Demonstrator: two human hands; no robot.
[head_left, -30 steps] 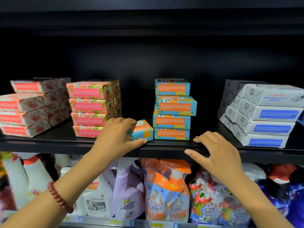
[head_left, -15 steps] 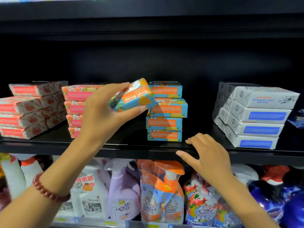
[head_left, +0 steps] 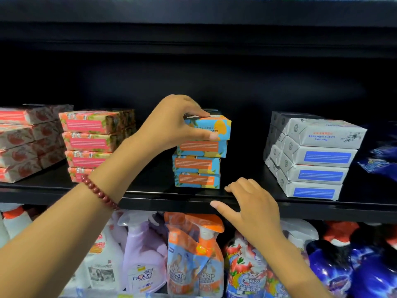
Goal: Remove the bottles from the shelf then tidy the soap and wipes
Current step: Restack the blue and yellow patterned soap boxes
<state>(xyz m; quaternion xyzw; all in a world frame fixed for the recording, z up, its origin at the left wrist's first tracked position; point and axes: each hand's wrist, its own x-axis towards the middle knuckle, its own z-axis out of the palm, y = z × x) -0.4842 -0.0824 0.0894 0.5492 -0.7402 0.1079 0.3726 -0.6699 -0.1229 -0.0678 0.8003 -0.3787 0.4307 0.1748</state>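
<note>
soap box atop blue-orange stack, pink stack at 9 o'clock of it, white stack at 3 o'clock. left hand pinches box: fingers on top, thumb on front. right hand at 5 o'clock of stack, fingers loosely spread, tips on shelf lip. box likely light, stiff, glossy carton; grip across flat faces.
</note>
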